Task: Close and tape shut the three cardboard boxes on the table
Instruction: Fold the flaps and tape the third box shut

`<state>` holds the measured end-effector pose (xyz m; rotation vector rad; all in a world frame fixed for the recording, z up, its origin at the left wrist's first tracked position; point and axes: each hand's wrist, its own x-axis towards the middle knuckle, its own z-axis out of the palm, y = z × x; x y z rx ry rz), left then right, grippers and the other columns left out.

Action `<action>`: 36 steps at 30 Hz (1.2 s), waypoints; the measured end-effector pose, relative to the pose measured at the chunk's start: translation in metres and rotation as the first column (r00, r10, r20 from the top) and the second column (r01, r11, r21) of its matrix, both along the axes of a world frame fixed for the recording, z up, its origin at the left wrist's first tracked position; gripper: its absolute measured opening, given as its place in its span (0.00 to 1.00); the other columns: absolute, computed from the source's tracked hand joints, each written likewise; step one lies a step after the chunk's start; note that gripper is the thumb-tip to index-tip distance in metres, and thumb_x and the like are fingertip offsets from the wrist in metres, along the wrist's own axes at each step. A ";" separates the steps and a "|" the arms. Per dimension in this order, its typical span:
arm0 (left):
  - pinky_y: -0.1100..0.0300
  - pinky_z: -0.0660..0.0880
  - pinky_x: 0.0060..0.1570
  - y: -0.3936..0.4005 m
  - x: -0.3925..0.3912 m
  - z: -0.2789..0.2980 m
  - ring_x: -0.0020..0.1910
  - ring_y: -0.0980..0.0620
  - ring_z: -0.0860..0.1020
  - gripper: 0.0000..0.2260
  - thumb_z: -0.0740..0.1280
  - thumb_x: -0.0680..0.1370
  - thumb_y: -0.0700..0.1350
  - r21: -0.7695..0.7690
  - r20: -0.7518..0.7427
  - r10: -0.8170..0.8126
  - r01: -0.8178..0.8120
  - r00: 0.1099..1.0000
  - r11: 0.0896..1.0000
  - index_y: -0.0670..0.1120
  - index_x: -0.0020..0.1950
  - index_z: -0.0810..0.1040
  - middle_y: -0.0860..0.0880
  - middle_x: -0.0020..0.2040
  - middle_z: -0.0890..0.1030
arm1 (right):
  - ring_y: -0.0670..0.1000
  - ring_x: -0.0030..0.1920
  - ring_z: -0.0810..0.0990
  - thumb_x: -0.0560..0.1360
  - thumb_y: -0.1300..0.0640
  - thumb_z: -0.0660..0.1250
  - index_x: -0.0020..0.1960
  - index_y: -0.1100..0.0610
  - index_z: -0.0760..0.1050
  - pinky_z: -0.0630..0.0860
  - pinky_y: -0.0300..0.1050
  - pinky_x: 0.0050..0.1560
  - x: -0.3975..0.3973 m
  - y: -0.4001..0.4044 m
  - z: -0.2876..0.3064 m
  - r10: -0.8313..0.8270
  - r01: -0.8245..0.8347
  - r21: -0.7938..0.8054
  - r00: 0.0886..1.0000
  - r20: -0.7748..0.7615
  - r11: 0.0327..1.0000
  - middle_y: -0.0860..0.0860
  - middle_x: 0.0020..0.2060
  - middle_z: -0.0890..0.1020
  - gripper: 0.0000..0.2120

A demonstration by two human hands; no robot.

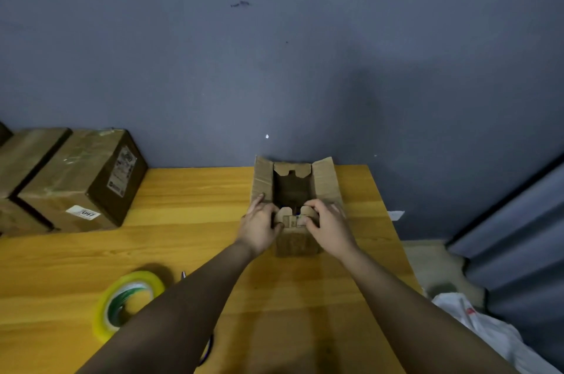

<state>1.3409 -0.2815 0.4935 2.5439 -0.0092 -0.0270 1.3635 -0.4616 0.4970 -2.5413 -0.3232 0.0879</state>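
The head view looks down on a wide yellow-orange wooden bench (183, 251) pushed against a dull blue-grey wall (274, 68).

At the far left of the bench stand large brown cardboard boxes already wrapped in clear tape (76, 178); the nearest one carries a printed label on its dark side and a small white sticker on its front lower edge. More boxes of the same kind show partly at the left frame edge.

Near the middle of the bench, close to the wall, stands a small open brown cardboard box (294, 190). Its two long side flaps stand up, the far short flap stands upright at the back, and the near short flap is bent inward.

The left hand (259, 224) curls its fingers around the left end of that near flap, with the thumb on the box front. The right hand (328, 225) grips the right end of the same flap, fingers curled over its top edge.

Near the front left of the bench lies a roll of yellowish clear packing tape with a green and white core (128, 303), flat on its side and partly hidden by the left forearm.

Off the right edge of the bench, a crumpled white plastic bag (488, 334) lies lower down.
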 end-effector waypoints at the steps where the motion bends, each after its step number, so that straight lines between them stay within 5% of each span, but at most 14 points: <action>1: 0.52 0.60 0.69 -0.001 -0.001 0.000 0.77 0.53 0.50 0.14 0.66 0.78 0.47 0.018 -0.005 0.023 -0.022 1.000 1.000 0.48 0.62 0.73 0.48 0.72 0.68 | 0.53 0.64 0.69 0.78 0.52 0.66 0.66 0.51 0.71 0.67 0.51 0.66 -0.001 0.001 0.001 0.016 -0.016 -0.015 1.000 0.014 1.000 0.51 0.60 0.77 0.18; 11: 0.52 0.56 0.70 -0.016 -0.003 0.009 0.76 0.52 0.55 0.18 0.63 0.79 0.48 0.086 0.016 0.048 -0.049 0.999 0.995 0.49 0.69 0.69 0.48 0.72 0.68 | 0.52 0.67 0.68 0.77 0.53 0.67 0.69 0.52 0.68 0.70 0.48 0.66 -0.007 -0.007 0.012 0.062 -0.062 0.014 0.998 -0.009 0.998 0.51 0.63 0.75 0.22; 17: 0.53 0.56 0.70 -0.008 -0.012 0.024 0.66 0.52 0.70 0.16 0.61 0.78 0.39 0.082 0.328 0.052 -0.083 0.943 0.993 0.50 0.64 0.74 0.51 0.62 0.76 | 0.47 0.62 0.73 0.79 0.55 0.63 0.66 0.51 0.71 0.66 0.44 0.62 -0.002 -0.006 0.027 0.094 -0.083 -0.074 0.983 0.159 0.994 0.46 0.58 0.78 0.16; 21: 0.52 0.64 0.63 0.002 -0.014 0.034 0.63 0.49 0.71 0.17 0.61 0.77 0.36 0.024 0.355 0.187 -0.208 0.916 0.978 0.48 0.63 0.74 0.48 0.62 0.74 | 0.47 0.59 0.74 0.79 0.58 0.60 0.61 0.51 0.76 0.66 0.43 0.61 0.001 -0.001 0.040 0.116 -0.090 -0.105 0.954 0.277 0.990 0.46 0.56 0.79 0.12; 28: 0.53 0.75 0.52 0.043 -0.029 0.026 0.54 0.47 0.77 0.13 0.60 0.79 0.39 -0.194 0.166 0.444 -0.412 0.881 0.890 0.45 0.64 0.71 0.46 0.57 0.77 | 0.47 0.57 0.76 0.80 0.58 0.59 0.59 0.52 0.76 0.73 0.44 0.58 0.003 0.028 0.060 0.135 -0.124 -0.054 0.950 0.282 0.991 0.46 0.56 0.79 0.11; 32: 0.55 0.69 0.41 0.073 -0.049 0.013 0.45 0.42 0.76 0.13 0.57 0.80 0.42 -0.122 0.001 0.482 -0.478 0.876 0.870 0.46 0.65 0.68 0.44 0.52 0.79 | 0.48 0.54 0.77 0.80 0.56 0.57 0.58 0.51 0.76 0.72 0.40 0.47 -0.014 0.071 0.058 0.247 -0.236 -0.075 0.939 0.237 0.969 0.45 0.55 0.80 0.11; 36: 0.54 0.71 0.45 0.106 -0.072 0.003 0.50 0.41 0.77 0.14 0.57 0.80 0.42 -0.027 -0.057 0.471 -0.473 0.880 0.881 0.45 0.65 0.67 0.42 0.57 0.78 | 0.48 0.56 0.78 0.80 0.56 0.58 0.59 0.51 0.76 0.71 0.40 0.48 -0.037 0.119 0.045 0.356 -0.340 -0.107 0.910 0.214 0.934 0.45 0.57 0.80 0.11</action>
